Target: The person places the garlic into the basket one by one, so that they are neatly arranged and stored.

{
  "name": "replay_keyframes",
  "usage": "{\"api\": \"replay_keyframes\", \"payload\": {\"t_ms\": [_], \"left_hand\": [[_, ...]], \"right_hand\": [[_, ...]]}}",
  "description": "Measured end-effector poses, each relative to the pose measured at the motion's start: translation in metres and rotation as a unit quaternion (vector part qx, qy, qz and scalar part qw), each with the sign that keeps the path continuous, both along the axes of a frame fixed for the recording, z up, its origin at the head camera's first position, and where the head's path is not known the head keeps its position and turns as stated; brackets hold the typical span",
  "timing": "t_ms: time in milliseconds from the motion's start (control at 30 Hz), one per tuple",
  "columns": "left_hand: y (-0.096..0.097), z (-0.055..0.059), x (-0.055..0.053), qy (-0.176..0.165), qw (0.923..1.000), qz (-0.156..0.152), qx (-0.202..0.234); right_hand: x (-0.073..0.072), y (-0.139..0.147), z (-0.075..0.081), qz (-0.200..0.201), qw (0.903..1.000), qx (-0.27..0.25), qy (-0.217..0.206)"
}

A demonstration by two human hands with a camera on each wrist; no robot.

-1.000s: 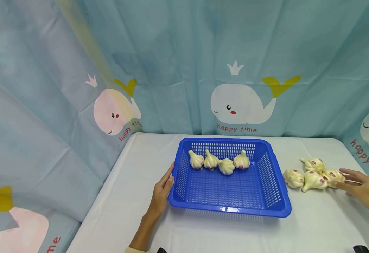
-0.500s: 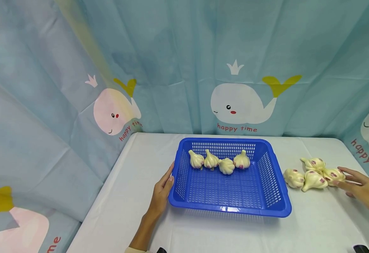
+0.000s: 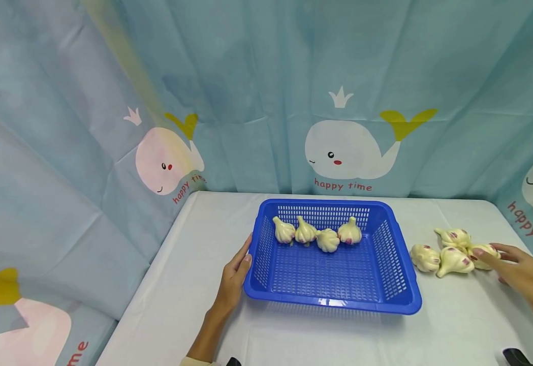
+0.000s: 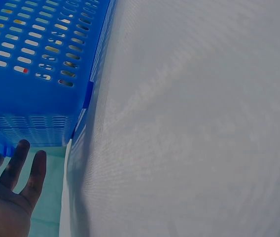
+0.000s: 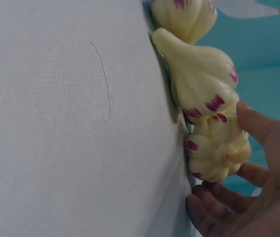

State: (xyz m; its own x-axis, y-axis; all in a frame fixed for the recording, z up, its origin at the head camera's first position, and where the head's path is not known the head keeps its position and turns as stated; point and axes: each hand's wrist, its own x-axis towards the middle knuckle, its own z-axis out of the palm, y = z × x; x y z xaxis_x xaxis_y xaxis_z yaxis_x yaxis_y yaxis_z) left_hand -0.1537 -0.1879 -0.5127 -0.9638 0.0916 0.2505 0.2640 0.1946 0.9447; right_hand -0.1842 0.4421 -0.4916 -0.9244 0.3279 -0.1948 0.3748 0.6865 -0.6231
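Note:
My left hand rests at the left side of a blue plastic basket, thumb and fingertips right at its rim. In the left wrist view the visible fingers are nearly straight beside the basket wall. Inside the basket, several garlic bulbs sit in a row toward the back. My right hand grips the rightmost garlic bulb of a cluster on the table, thumb over it and fingers round its far side. Against it lies another garlic bulb with purple marks.
The cluster's other bulbs include a back garlic bulb and a left garlic bulb, close to the basket's right side. A white cloth covers the table. Blue whale-print curtains hang behind and beside it.
My right hand has shifted slightly, and its thumb has come over the rightmost garlic bulb, which moved a touch. The left hand and the basket stay in place.

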Motion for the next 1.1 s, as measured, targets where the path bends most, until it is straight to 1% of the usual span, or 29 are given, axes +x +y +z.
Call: {"api": "replay_keyframes", "payload": {"t_ms": [133,267,400,500,633,833,967,1100], "left_hand": [[0.0,0.0,0.0,0.002,1.0,-0.003,0.003],[0.0,0.0,0.0,0.003,1.0,-0.003,0.003],[0.0,0.0,0.0,0.003,1.0,-0.003,0.002],[0.0,0.001,0.0,0.003,1.0,-0.003,0.0],[0.0,0.001,0.0,0.001,1.0,0.001,-0.003],[0.0,0.001,0.001,-0.002,1.0,0.003,-0.004],[0.0,0.001,0.0,-0.001,1.0,0.002,-0.004],[0.0,0.001,0.0,0.002,1.0,0.0,-0.005]], "right_hand": [[-0.001,0.001,0.0,0.009,0.9999,0.009,0.002],[-0.001,0.001,0.0,0.011,0.9999,0.003,0.001],[0.0,-0.002,0.0,0.0,1.0,0.002,-0.003],[0.0,-0.004,0.001,-0.016,0.9999,0.0,-0.006],[0.001,-0.004,0.001,-0.025,0.9997,-0.008,-0.001],[0.005,0.0,0.003,-0.025,0.9995,-0.008,0.017],[0.009,0.002,0.005,-0.007,0.9988,-0.013,0.048],[0.011,-0.001,0.009,-0.003,0.9981,-0.026,0.055]]}}
